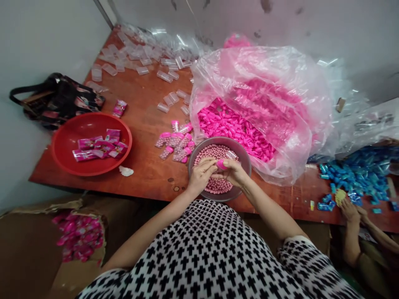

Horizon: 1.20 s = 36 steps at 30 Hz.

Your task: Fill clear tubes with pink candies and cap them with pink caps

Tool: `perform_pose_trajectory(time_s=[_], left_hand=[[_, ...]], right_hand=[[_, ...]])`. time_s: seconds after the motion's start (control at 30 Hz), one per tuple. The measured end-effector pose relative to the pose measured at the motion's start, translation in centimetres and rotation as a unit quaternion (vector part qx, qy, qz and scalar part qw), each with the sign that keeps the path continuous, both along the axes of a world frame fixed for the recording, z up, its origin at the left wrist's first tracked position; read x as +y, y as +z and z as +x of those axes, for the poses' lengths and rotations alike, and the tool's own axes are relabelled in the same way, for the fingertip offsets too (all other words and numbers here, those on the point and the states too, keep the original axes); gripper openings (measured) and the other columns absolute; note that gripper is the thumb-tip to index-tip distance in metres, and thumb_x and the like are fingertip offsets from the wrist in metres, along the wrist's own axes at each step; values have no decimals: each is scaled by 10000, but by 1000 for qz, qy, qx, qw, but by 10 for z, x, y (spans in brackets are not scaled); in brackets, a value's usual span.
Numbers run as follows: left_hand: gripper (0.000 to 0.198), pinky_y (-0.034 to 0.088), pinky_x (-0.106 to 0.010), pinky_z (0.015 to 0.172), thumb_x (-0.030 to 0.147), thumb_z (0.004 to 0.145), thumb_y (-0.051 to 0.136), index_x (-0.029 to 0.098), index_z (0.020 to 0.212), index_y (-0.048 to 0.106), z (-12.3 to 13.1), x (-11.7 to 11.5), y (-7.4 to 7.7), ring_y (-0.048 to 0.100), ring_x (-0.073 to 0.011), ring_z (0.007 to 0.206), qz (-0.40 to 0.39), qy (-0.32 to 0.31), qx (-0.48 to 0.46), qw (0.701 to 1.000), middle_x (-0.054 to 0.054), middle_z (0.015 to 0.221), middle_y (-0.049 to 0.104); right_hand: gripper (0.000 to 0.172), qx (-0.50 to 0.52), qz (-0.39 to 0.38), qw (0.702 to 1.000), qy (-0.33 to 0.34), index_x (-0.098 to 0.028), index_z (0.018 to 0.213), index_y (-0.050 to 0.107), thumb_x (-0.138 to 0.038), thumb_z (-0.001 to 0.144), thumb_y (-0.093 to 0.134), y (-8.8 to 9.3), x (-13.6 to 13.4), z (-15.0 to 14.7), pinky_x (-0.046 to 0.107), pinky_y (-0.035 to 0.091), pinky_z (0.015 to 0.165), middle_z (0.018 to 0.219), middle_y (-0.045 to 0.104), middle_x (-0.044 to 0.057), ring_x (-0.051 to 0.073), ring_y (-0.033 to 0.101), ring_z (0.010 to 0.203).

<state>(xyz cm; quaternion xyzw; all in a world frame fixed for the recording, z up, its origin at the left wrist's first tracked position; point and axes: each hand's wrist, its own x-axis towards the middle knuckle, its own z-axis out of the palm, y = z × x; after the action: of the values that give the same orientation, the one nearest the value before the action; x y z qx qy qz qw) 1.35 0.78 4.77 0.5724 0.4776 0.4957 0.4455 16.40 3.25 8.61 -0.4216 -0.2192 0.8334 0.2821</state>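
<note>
As the right grip [236,173] pinches a cap [221,164] above the bowl [246,157], it could fall in.
A loose pinch would cause it; the left grip's [201,174] hold is unclear.

The held cap [221,164] is hot pink, the beads [218,186] dusty pink, their bowl [245,158] grey; loose caps [224,124] match that hot pink. Table [149,141] reddish brown, basin [64,145] red, packets [102,148] magenta, handbag [67,101] black with a multicoloured print, shirt [215,249] white with black crosses, wrapped pieces [358,178] bright blue

Room left of bowl [246,166], bag [288,104] behind
</note>
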Motion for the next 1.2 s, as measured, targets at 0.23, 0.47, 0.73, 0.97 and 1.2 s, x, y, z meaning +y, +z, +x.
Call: perform_pose_trajectory(time_s=[0.23,0.47,0.73,0.97,1.2], left_hand=[[221,503,-364,908,279,877,532,192,979,708,-11,9,1,634,-192,964,23,15,53,998,-63,933,715],[234,484,-394,963,298,853,559,196,998,712,-38,33,-19,624,-207,1035,-18,-16,11,1000,-78,1024,709],[325,477,-367,975,381,850,566,185,1081,684,-68,57,-31,638,-202,1032,-107,62,-17,992,-68,1100,697],[345,341,-405,1104,400,845,575,210,1119,665,-96,76,-48,519,-209,1221,-28,143,105,984,-59,1196,654],[285,455,-358,989,314,874,530,189,1087,670,-45,36,-36,623,-183,1059,-64,29,100,993,-66,1115,688]], right_hand=[[160,24,-68,995,-71,-209,724,560,-350,648,550,-17,9,-27,447,561,786,590,585,-8,191,614,753],[110,32,-86,993,-77,-219,729,547,-302,666,582,-21,27,-51,407,549,817,650,602,-24,161,589,716],[393,-84,75,991,67,-234,1045,585,-432,718,680,-21,71,-29,360,518,841,1089,647,35,162,624,939],[229,-646,311,639,279,-121,913,637,-323,841,556,-48,81,42,398,478,816,908,690,165,263,650,886],[263,-702,309,540,347,-116,1053,586,-263,838,553,-75,55,51,380,481,778,1064,638,201,271,652,908]])
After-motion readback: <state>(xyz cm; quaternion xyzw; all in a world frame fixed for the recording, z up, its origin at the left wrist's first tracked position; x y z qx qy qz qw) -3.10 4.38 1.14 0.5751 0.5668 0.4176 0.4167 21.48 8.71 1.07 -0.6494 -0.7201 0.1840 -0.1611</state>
